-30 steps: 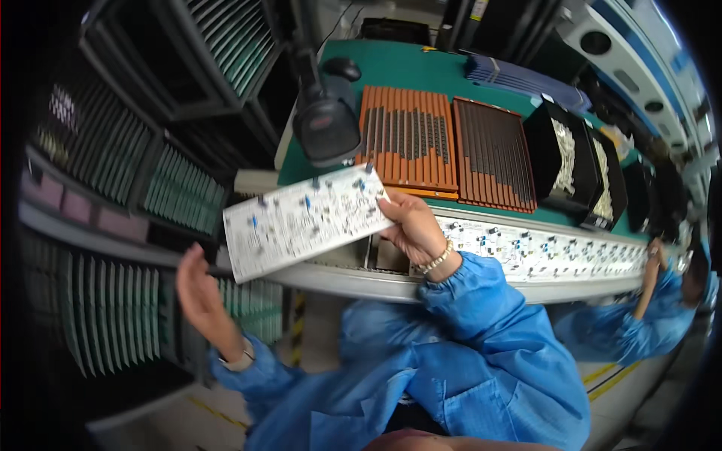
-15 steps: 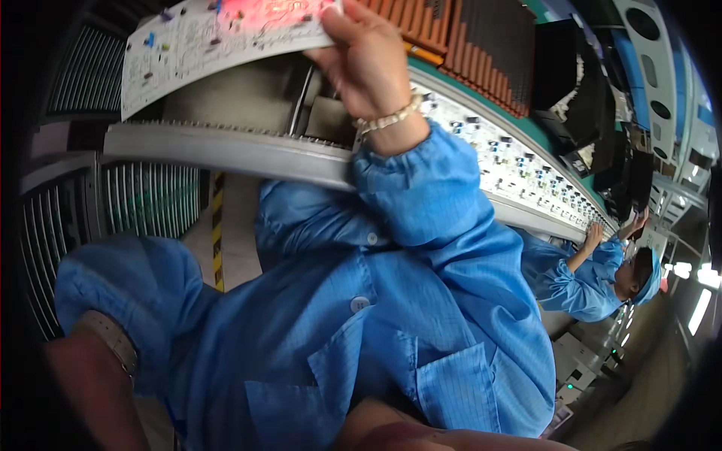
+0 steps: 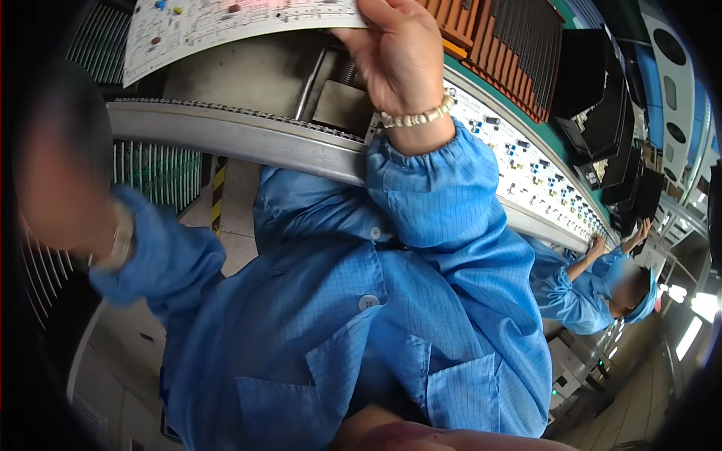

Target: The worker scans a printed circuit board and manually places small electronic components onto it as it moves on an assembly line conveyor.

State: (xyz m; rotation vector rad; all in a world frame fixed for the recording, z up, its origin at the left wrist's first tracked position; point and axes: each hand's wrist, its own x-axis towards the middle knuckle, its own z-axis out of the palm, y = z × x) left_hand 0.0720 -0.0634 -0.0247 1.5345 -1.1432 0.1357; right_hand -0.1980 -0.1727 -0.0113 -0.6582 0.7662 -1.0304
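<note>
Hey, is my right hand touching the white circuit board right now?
Touching. The head view shows the right hand pinching the white circuit board at its right end, thumb overlapping the top face.

We see a white circuit board (image 3: pixel 195 37) with dark printed lines and a reddish glow, our blue jacket (image 3: pixel 301 331) finely gridded, a cream bracelet (image 3: pixel 417 119), orange-brown racks (image 3: pixel 515 56) and yellow-and-black striped tape (image 3: pixel 218 197).
</note>
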